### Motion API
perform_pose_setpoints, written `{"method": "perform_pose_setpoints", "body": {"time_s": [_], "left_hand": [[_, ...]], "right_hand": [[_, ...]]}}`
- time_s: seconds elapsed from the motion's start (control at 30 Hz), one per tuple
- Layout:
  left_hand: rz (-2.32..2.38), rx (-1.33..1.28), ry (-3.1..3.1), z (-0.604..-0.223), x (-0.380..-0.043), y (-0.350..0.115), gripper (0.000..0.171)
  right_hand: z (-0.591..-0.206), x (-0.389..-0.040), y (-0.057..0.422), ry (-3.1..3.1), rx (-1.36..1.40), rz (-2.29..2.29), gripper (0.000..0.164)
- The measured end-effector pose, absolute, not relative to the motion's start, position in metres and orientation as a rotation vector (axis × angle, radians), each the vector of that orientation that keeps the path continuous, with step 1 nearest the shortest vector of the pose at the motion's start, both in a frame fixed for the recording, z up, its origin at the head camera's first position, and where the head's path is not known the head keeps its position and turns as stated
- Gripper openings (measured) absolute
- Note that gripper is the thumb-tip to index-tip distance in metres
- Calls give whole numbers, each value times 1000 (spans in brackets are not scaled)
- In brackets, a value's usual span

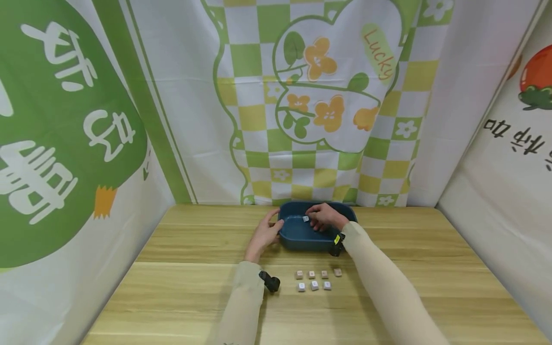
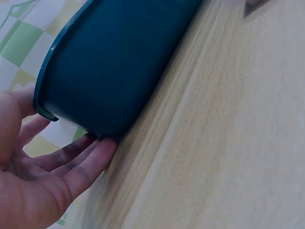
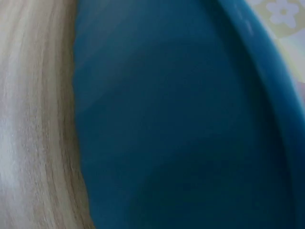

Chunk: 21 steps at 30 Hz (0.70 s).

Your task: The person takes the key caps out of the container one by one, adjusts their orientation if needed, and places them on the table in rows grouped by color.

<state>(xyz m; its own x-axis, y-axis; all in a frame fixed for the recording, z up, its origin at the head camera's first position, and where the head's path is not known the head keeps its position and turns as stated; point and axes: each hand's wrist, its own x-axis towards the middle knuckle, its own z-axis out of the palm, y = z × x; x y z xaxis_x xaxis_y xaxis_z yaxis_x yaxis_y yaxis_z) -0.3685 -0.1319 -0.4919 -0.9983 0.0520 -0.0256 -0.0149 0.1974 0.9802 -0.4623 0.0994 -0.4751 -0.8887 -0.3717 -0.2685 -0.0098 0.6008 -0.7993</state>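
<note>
A dark blue plastic bin [image 1: 302, 244] stands at the back of the wooden table. My left hand [image 1: 265, 234] grips its left end; in the left wrist view, the thumb is at the rim and the fingers [image 2: 93, 164] curl against the outside wall near the base. Inside the bin, my right hand [image 1: 323, 216] reaches down with bent fingers and pinches a small white keycap [image 1: 305, 218] at the fingertips. Only the bin's wall [image 3: 162, 105] fills the right wrist view, hiding the fingers there.
In front of the bin, keycaps lie in two rows: several pinkish ones, including one keycap [image 1: 324, 274], behind three white ones, including one keycap [image 1: 315, 285]. A patterned curtain [image 1: 276, 189] hangs right behind the bin at the table's back edge.
</note>
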Motion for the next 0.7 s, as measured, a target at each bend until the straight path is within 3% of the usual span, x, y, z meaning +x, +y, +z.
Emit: {"method": "perform_pose_setpoints", "body": {"time_s": [0.7], "left_hand": [[1965, 49, 2382, -492, -368, -132, 50]], "right_hand": [[-474, -457, 94, 2325, -293, -1219, 29]]}}
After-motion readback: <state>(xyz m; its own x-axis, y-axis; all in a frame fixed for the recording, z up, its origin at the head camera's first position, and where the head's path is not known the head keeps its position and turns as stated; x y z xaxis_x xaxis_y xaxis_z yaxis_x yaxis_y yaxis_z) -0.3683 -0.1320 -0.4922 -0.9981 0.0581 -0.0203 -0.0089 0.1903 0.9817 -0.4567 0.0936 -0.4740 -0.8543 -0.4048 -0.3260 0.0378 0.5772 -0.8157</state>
